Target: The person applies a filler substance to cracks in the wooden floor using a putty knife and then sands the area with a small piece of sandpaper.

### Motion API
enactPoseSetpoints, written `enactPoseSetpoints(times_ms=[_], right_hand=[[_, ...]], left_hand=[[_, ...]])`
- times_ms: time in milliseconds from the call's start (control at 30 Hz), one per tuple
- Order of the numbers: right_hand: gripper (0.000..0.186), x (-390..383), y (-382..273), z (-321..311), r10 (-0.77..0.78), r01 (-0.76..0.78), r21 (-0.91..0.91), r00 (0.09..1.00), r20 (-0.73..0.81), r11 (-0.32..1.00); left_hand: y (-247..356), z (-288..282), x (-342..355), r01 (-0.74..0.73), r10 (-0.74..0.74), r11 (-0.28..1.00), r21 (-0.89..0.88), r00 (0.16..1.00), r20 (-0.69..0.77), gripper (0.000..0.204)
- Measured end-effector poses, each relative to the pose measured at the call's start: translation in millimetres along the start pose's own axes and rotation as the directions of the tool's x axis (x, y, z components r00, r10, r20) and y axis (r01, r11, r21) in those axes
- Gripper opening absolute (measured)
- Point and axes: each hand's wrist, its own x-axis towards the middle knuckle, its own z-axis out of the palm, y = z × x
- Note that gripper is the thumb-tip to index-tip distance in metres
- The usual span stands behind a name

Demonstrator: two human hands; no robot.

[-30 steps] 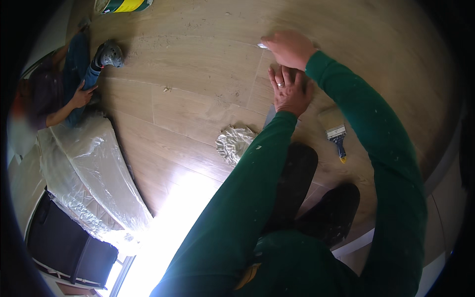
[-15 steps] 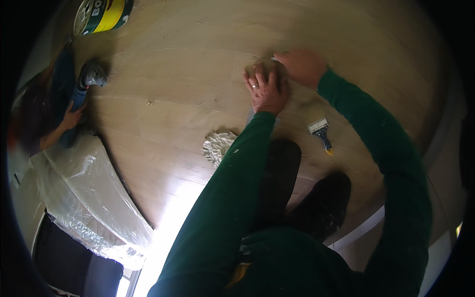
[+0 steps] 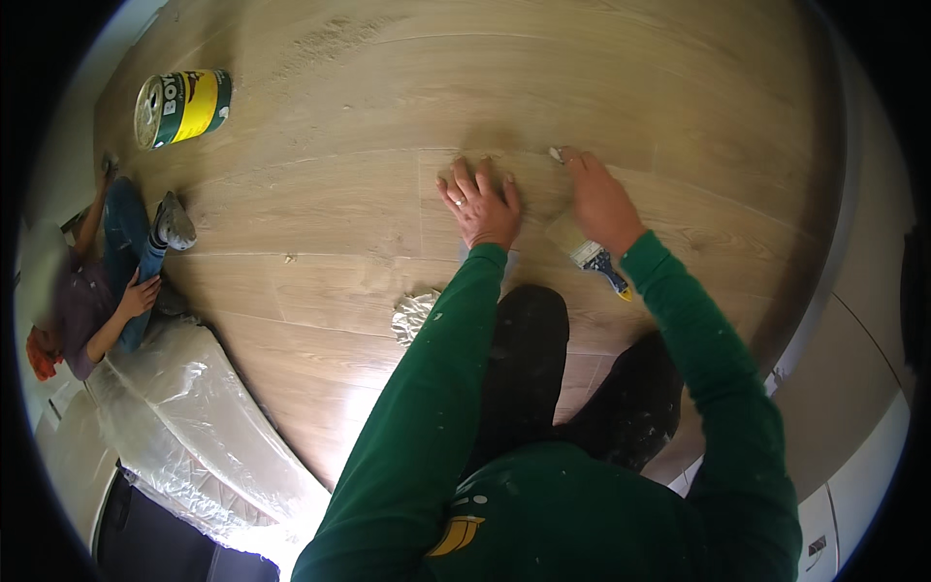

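Observation:
My left hand (image 3: 482, 209) lies palm down on the wood-plank floor (image 3: 349, 218), fingers spread, a ring on one of them. To its right, my right hand (image 3: 603, 206) is closed with the fingers pointing forward. A small whitish tip (image 3: 556, 153) pokes out at its fingertips; the rest of what it holds is hidden. Just below the right hand lies a flat paintbrush (image 3: 603, 269) with a blue and yellow handle, its pale bristles partly beside the hand. Crumpled light sheeting (image 3: 412, 316) rests on the floor left of my left forearm.
A green and yellow can (image 3: 184, 107) stands at the far left. Another person (image 3: 116, 281) sits on the left, a shoe on the planks. Clear plastic sheeting (image 3: 208, 417) covers something at the lower left. Dusty crumbs (image 3: 335, 41) lie scattered at the far side.
My hands, close together before, are now apart, the right one having moved off to the right. The view has shifted, so the can and floor sit lower in it.

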Motion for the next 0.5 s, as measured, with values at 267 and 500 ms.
enactPoseSetpoints(times_ms=[267,500], right_hand=[[0.048,49,-52,52,-0.169,0.169,0.136,0.986,-0.014,0.976],[0.026,102,-132,66,-0.195,0.203,-0.056,0.973,0.12,0.978]], left_hand=[[1,-2,-1,-0.068,0.05,0.992,0.104,0.984,0.17,0.063],[-44,40,-27,-0.156,0.046,0.878,0.453,0.968,0.245,0.073]])
